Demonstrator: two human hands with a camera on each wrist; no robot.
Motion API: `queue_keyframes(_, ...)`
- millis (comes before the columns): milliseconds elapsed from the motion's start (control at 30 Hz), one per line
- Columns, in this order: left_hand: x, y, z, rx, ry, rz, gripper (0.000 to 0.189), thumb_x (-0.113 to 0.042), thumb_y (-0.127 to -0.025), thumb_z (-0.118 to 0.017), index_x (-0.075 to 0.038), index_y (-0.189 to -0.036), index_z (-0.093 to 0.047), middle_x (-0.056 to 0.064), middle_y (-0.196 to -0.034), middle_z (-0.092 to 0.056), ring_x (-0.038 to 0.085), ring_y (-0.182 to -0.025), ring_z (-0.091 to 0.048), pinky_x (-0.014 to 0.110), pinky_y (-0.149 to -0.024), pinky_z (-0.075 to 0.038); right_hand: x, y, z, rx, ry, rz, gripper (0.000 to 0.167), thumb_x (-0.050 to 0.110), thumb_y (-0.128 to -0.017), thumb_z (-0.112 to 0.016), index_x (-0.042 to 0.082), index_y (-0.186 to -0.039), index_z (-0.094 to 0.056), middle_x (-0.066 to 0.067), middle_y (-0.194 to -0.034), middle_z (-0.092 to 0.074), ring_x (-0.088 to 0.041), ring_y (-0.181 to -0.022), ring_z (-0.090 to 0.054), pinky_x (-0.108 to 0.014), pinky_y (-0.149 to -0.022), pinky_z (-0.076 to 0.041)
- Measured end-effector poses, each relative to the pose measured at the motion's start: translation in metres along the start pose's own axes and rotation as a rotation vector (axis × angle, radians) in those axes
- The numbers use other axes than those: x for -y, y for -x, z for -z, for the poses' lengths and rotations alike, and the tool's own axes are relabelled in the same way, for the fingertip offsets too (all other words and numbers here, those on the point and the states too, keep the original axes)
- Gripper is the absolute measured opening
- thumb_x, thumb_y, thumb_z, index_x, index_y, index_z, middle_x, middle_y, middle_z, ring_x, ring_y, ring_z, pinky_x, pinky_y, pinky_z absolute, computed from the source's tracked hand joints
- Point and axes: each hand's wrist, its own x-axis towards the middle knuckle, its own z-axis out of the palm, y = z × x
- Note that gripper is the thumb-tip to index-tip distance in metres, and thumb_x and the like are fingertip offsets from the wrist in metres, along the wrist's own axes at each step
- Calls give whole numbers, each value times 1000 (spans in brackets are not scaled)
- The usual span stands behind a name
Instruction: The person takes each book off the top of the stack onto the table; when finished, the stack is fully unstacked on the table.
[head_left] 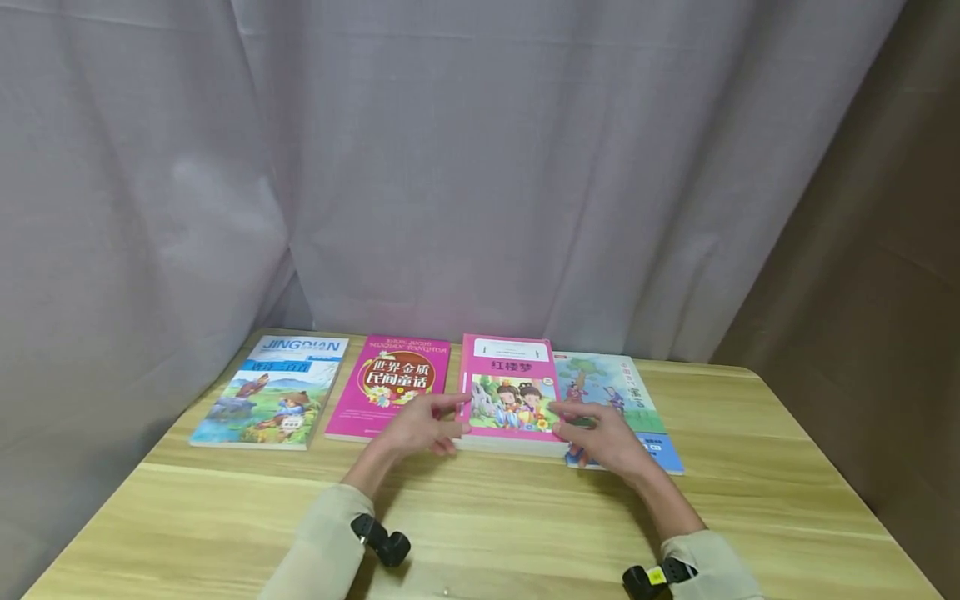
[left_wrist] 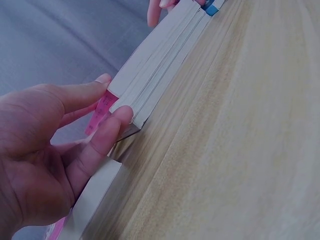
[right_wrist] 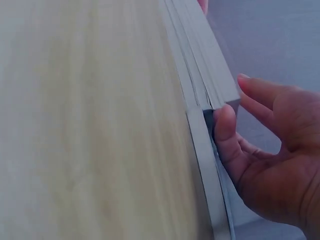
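A pink-covered book with two cartoon figures lies on top of a stack in the middle of the table. The left wrist view shows the page edges of the stack, several layers thick. My left hand is at the stack's left side, thumb and forefinger spread along its edge. On the opposite side, my right hand holds its thumb at the near corner of the stack, forefinger higher beside it. The right hand overlaps the green-and-blue book beside the stack.
A magenta book lies just left of the stack, partly behind the left hand. Farther left is a book with a blue landscape cover. All lie near the back edge of the wooden table, before a grey curtain.
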Motion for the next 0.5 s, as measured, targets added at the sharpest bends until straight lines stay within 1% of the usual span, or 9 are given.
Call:
queue_keyframes(167, 0, 0, 0, -4, 4, -4, 63, -16, -96, -77, -18, -155, -55, 28, -156, -51, 22, -73, -72, 35, -70, -66, 2, -2, -7, -44, 40, -21, 47, 21, -97, -78, 7, -141, -68, -23, -132, -67, -16, -61, -59, -30, -49, -57)
queue_keyframes(367, 2, 0, 1, -3, 7, -10, 63, -17, -97, -77, -18, -155, -55, 27, -153, -54, 21, -72, -72, 35, -70, -67, 5, -1, -10, -58, 66, -47, 46, 21, -97, -78, 9, -140, -69, -19, -126, -68, -16, -58, -58, -31, -48, -57)
queue_keyframes(433, 2, 0, 1, 1, 9, -10, 62, -18, -97, -77, -19, -155, -55, 25, -147, -59, 21, -71, -71, 34, -69, -67, 5, -1, -10, -55, 68, -64, 46, 21, -97, -78, 9, -141, -69, -20, -126, -67, -17, -58, -59, -31, -49, -57)
queue_keyframes(500, 2, 0, 1, 6, 13, -7, 62, -18, -97, -77, -19, -155, -55, 24, -137, -65, 20, -71, -71, 34, -69, -67, 5, -1, -9, -52, 61, -82, 47, 20, -97, -78, 9, -141, -68, -21, -127, -66, -17, -59, -60, -31, -50, -58)
